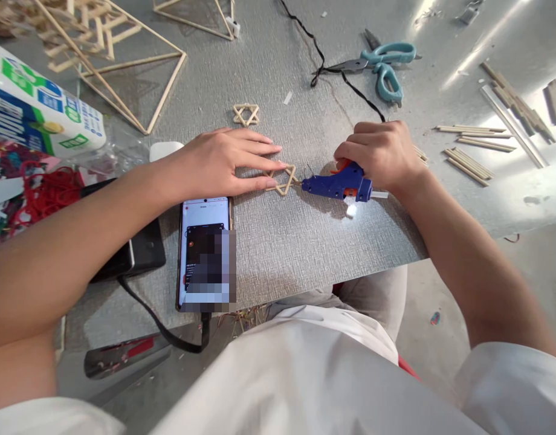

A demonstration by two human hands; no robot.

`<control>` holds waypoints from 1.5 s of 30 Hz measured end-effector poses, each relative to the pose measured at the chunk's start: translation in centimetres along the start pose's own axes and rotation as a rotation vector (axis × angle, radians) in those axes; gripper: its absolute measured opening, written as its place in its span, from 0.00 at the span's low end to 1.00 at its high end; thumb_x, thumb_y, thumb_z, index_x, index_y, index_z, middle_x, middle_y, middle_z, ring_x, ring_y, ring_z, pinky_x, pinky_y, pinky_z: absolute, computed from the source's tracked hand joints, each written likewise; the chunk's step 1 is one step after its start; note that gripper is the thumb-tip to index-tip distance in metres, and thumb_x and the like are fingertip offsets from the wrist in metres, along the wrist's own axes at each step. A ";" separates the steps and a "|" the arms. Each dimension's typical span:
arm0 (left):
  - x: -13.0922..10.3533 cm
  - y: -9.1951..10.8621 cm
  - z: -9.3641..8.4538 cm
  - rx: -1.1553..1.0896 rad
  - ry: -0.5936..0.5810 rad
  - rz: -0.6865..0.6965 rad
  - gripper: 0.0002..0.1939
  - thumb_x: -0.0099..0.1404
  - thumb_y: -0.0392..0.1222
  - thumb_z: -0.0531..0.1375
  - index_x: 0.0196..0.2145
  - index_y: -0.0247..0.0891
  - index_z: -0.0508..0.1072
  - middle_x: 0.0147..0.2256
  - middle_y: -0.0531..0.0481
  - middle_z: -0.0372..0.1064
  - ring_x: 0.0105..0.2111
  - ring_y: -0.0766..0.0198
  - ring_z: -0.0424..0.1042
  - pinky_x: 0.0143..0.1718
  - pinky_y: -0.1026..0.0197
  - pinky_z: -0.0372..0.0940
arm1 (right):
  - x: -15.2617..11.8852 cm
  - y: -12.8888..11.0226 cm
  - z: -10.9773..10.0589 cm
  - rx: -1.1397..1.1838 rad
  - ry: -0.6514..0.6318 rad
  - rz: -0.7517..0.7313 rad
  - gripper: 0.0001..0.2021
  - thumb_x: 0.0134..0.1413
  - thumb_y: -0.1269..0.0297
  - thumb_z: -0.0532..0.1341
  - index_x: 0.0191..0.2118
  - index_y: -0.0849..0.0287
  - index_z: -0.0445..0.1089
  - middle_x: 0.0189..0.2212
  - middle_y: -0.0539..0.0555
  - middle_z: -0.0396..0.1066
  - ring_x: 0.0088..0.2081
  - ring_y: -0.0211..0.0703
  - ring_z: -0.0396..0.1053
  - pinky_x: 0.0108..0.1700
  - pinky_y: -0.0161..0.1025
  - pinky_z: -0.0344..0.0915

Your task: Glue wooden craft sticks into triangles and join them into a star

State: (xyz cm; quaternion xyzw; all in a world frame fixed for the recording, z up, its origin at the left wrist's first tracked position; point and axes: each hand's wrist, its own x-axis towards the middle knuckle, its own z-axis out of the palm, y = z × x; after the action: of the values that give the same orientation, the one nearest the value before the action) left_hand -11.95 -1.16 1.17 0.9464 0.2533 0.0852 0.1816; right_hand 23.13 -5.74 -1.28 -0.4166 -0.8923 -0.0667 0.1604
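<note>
My left hand (235,158) reaches across from the left, its thumb and index finger holding a small star of thin wooden sticks (286,181) down on the table; the fingertips cover its left part. In my right hand (382,154) is a blue hot glue gun (335,184) with an orange trigger. Its nozzle meets the star's right side, and a pale glue stick pokes out of its back. Just beyond my left hand lies a second wooden star (246,115). The glue gun's black cord (362,95) runs away from my right hand.
Pliers and blue-handled scissors (389,63) lie beyond the right hand. Loose wooden sticks (468,166) are at the right. A lit phone (205,241), black device (146,248), wrapped package (42,103) and large stick frame (167,93) occupy the left side.
</note>
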 end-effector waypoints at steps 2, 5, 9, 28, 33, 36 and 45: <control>0.0 0.0 0.0 0.004 0.001 0.004 0.21 0.80 0.61 0.59 0.61 0.57 0.85 0.67 0.53 0.76 0.70 0.44 0.72 0.75 0.39 0.65 | -0.1 0.2 0.3 -0.005 0.022 -0.006 0.20 0.78 0.53 0.54 0.33 0.53 0.73 0.28 0.51 0.71 0.35 0.45 0.66 0.34 0.44 0.45; -0.1 0.1 0.0 0.007 0.006 0.013 0.21 0.81 0.60 0.59 0.61 0.55 0.86 0.67 0.51 0.76 0.70 0.43 0.72 0.75 0.40 0.65 | 0.0 0.3 0.3 -0.008 -0.004 -0.008 0.19 0.78 0.53 0.54 0.34 0.52 0.73 0.28 0.51 0.71 0.36 0.45 0.66 0.34 0.44 0.45; 0.0 0.0 0.1 0.000 0.009 0.011 0.21 0.80 0.60 0.60 0.60 0.56 0.86 0.67 0.52 0.76 0.69 0.43 0.72 0.75 0.40 0.65 | 0.1 -0.2 -0.3 -0.023 -0.038 0.000 0.19 0.78 0.53 0.54 0.36 0.53 0.75 0.29 0.53 0.73 0.37 0.45 0.67 0.34 0.45 0.46; -0.1 -0.1 0.1 0.042 0.008 0.029 0.22 0.82 0.60 0.58 0.62 0.56 0.85 0.68 0.52 0.75 0.70 0.46 0.72 0.74 0.43 0.65 | 0.1 -0.1 -0.5 0.056 -0.070 0.034 0.20 0.83 0.53 0.51 0.44 0.53 0.78 0.34 0.55 0.78 0.41 0.48 0.70 0.39 0.46 0.59; -0.1 -0.2 0.1 0.045 0.006 0.029 0.22 0.82 0.60 0.58 0.63 0.56 0.85 0.68 0.53 0.75 0.70 0.45 0.72 0.74 0.42 0.66 | 0.1 0.1 -0.6 0.037 -0.112 0.058 0.18 0.82 0.56 0.52 0.49 0.55 0.79 0.37 0.56 0.79 0.45 0.50 0.73 0.41 0.46 0.61; -0.1 -0.2 0.1 0.046 0.006 0.040 0.22 0.82 0.60 0.58 0.63 0.55 0.84 0.68 0.52 0.75 0.70 0.46 0.72 0.74 0.42 0.66 | 0.1 0.2 -0.6 0.023 -0.124 0.075 0.18 0.82 0.58 0.51 0.51 0.55 0.79 0.38 0.56 0.79 0.46 0.51 0.74 0.42 0.46 0.61; -0.1 -0.5 0.2 0.021 0.006 0.048 0.20 0.82 0.58 0.60 0.63 0.57 0.84 0.67 0.52 0.76 0.70 0.45 0.72 0.75 0.41 0.65 | -0.1 0.2 -0.7 0.049 -0.107 0.051 0.21 0.83 0.53 0.49 0.51 0.53 0.79 0.37 0.56 0.80 0.46 0.51 0.75 0.43 0.46 0.64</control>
State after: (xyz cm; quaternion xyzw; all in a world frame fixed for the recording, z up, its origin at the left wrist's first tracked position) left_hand -12.17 -0.87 0.76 0.9538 0.2320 0.0894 0.1688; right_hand 23.45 -5.86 -0.68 -0.4383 -0.8900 -0.0183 0.1245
